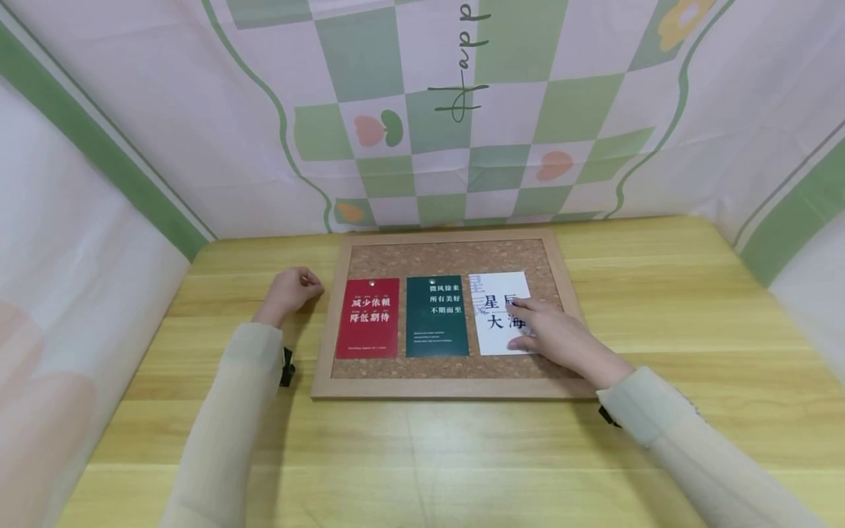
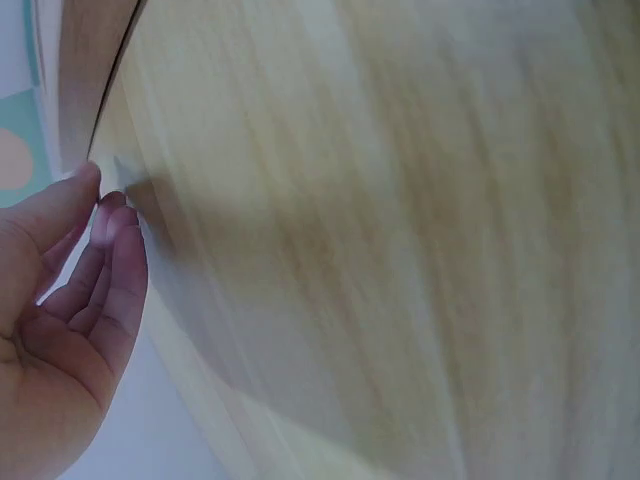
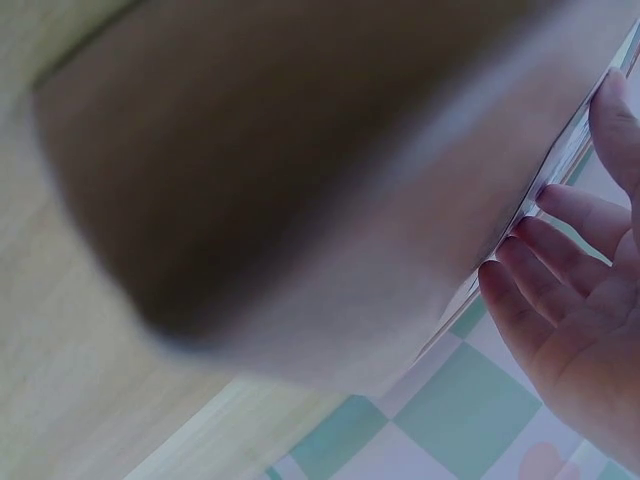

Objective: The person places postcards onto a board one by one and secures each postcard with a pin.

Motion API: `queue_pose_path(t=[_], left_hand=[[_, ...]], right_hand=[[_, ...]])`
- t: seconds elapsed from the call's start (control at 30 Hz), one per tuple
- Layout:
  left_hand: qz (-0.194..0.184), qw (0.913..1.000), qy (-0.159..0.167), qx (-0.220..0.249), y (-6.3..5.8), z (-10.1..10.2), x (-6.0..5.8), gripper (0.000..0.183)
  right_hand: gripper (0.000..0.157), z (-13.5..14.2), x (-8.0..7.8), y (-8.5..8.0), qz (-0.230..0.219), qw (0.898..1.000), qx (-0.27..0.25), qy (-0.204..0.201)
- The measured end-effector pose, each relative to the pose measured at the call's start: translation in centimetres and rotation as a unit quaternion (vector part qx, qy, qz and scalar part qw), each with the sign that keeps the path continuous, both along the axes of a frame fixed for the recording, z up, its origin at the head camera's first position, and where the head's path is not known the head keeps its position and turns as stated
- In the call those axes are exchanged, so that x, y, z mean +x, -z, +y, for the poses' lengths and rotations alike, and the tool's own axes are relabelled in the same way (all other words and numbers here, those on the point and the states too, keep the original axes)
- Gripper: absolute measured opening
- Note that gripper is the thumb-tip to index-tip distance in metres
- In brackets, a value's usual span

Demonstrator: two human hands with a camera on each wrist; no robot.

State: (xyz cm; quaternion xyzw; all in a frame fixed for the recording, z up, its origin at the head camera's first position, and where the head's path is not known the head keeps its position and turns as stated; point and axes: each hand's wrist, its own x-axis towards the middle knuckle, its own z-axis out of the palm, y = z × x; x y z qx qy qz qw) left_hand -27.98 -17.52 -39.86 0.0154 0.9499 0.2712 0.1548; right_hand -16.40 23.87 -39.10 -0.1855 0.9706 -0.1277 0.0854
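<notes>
My right hand (image 1: 557, 334) rests on the right side of a white card (image 1: 498, 337) with dark characters. Its thumb and fingertips touch the card's face. The card lies on a wood-framed cork board (image 1: 449, 254). To its left are a dark green card (image 1: 429, 345) and a red card (image 1: 366, 337), each with a small pin head at its top. My left hand (image 1: 293, 288) stays beside the board's left edge, its fingers loosely curled. In the left wrist view, thumb and fingers of the left hand (image 2: 75, 290) come close together, with nothing visible between them.
The board lies on a yellow wood-grain table (image 1: 422, 462), near its back edge. Behind it hangs a checkered green and white cloth (image 1: 502, 110). More pale cloth with a green stripe (image 1: 99, 139) runs along the left side. Dark wrist devices (image 1: 287, 368) sit under the sleeves.
</notes>
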Motion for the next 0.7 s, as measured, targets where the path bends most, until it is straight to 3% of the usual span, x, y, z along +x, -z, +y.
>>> queue_pose_path(t=[0.27, 0.7], left_hand=[[0.006, 0.9996, -0.006, 0.028, -0.22, -0.20, -0.07, 0.024], [0.004, 0.9997, -0.005, 0.024, -0.05, 0.04, 0.14, 0.030]], right_hand=[[0.066, 0.05, 0.04, 0.05, 0.001, 1.000, -0.004, -0.001], [0.066, 0.16, -0.05, 0.42, 0.004, 1.000, -0.008, 0.001]])
